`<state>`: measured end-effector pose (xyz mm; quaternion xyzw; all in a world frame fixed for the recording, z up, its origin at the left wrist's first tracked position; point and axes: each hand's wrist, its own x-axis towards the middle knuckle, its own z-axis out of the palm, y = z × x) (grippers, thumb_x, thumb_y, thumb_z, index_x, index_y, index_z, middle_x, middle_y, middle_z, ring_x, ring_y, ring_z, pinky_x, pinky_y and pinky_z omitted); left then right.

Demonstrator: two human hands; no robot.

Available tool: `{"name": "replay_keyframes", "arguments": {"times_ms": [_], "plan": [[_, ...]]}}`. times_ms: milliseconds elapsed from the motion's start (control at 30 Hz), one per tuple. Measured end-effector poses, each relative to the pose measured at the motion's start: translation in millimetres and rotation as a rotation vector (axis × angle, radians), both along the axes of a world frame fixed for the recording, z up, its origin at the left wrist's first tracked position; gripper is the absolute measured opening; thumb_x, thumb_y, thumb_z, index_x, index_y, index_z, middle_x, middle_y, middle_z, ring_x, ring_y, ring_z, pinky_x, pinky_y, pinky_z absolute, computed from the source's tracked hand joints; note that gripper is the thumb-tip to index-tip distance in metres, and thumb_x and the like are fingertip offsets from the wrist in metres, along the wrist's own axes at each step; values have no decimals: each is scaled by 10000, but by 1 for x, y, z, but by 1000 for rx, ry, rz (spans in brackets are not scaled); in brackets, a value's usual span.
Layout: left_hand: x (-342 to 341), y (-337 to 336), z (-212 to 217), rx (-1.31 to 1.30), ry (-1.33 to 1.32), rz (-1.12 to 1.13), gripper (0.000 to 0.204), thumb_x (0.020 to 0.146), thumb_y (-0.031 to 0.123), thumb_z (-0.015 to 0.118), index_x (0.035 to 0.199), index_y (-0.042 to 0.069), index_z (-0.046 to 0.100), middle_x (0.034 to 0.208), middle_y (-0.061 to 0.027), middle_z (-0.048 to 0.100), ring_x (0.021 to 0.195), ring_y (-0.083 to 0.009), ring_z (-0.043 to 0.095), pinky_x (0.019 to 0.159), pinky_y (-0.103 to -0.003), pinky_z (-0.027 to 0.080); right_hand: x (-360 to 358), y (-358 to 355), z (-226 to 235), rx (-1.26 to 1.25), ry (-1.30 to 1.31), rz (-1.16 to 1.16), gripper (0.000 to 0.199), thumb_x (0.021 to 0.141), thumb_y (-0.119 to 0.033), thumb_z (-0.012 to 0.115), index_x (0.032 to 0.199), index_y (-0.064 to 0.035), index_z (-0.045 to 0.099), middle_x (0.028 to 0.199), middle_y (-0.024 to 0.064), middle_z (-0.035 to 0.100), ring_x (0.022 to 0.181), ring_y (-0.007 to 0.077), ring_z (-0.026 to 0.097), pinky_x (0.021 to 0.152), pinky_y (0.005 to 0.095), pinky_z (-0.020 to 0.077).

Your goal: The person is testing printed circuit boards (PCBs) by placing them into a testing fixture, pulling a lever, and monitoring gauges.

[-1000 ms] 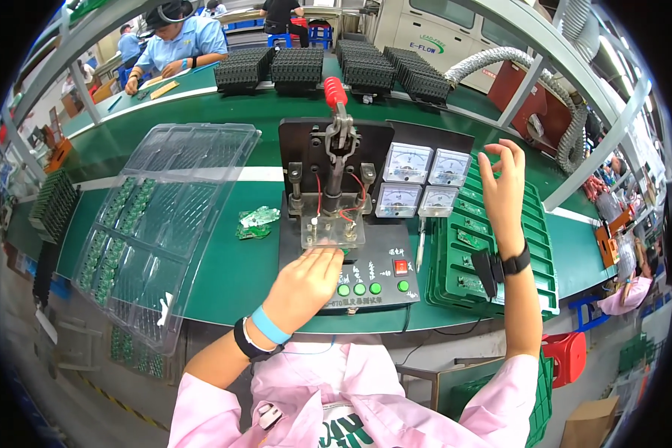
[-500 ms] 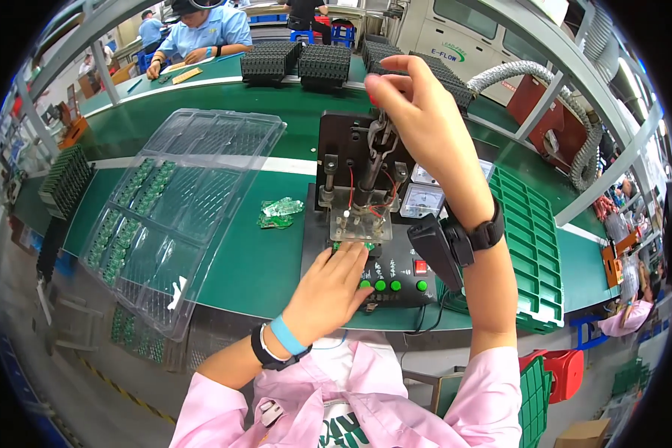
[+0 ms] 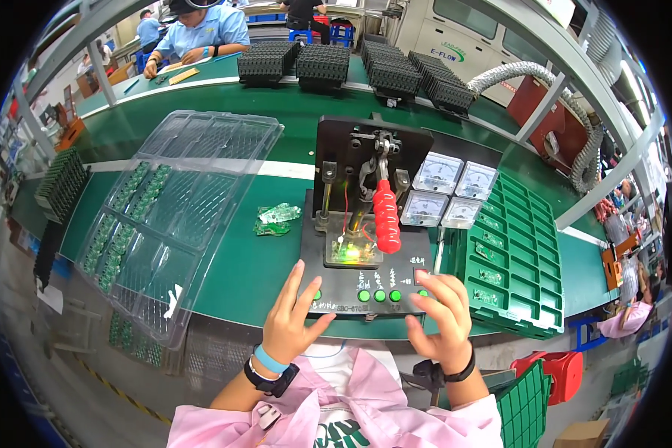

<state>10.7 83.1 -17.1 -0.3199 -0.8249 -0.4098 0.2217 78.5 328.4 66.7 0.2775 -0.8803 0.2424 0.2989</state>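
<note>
In front of me stands a black test fixture (image 3: 313,243) with a toggle clamp. The clamp's red ribbed handle (image 3: 387,220) points down toward me. A yellow-green light (image 3: 353,253) glows under the clear pressing plate (image 3: 334,258); whatever lies beneath it is hard to make out. My left hand (image 3: 290,319), fingers spread and empty, is by the leftmost green button (image 3: 316,296) at the fixture's front edge. My right hand (image 3: 444,321) is open with bent fingers, its fingertips at the rightmost green button (image 3: 423,293) and the partly covered red switch; contact cannot be told.
Four-dial panel meters (image 3: 437,173) stand right of the clamp, beside a green compartment tray (image 3: 539,257) holding several circuit boards (image 3: 487,254). Left are a small pile of boards (image 3: 278,218) and a clear plastic tray (image 3: 224,216). Black racks (image 3: 322,66) line the back; a co-worker (image 3: 205,33) sits beyond.
My right hand has let go of the raised clamp handle and come down to the front right. The handle has swung down and the plate lowered; a light glows. My left hand has drawn back toward me.
</note>
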Motion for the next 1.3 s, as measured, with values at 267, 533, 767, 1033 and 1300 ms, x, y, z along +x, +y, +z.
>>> {"name": "replay_keyframes", "arguments": {"times_ms": [267, 533, 767, 1033, 1300], "plan": [[-4, 2, -15, 129, 59, -4, 756, 673, 251, 871, 1310, 36, 526, 1376, -304, 480, 1159, -457, 575, 917, -452, 523, 10, -38, -73, 205, 7, -356, 372, 749, -139, 714, 1118, -119, 669, 1235, 41, 646, 1115, 215, 574, 989, 437, 380], [1, 2, -17, 80, 114, 26, 673, 658, 230, 876, 1237, 33, 593, 1354, -315, 496, 1145, -456, 585, 900, -445, 533, 9, -36, -71, 105, 22, -349, 352, 763, -167, 714, 1109, -116, 673, 1167, 24, 664, 1087, 210, 584, 971, 406, 388], [-1, 0, -14, 13, 85, 42, 613, 666, 235, 869, 1194, 33, 632, 1358, -316, 491, 1150, -460, 581, 902, -448, 532, -43, -29, -19, 157, -186, -115, 412, 711, -216, 777, 1070, -55, 655, 1183, 95, 653, 1068, 255, 606, 943, 436, 447], [0, 4, -12, 37, 111, 47, 578, 638, 235, 876, 1114, -5, 653, 1343, -299, 519, 1131, -437, 601, 896, -438, 530, -74, -42, 12, 198, -57, 17, 478, 782, -322, 750, 1133, -28, 611, 1319, 146, 573, 1167, 327, 589, 928, 468, 473], [1, 3, -13, 40, 103, 19, 586, 675, 247, 866, 1171, 30, 641, 1351, -305, 502, 1149, -448, 586, 914, -447, 527, -117, -19, 104, 335, 442, -17, 499, 944, -484, 498, 1298, -142, 579, 1474, 108, 459, 1315, 288, 485, 1133, 519, 254]]}}
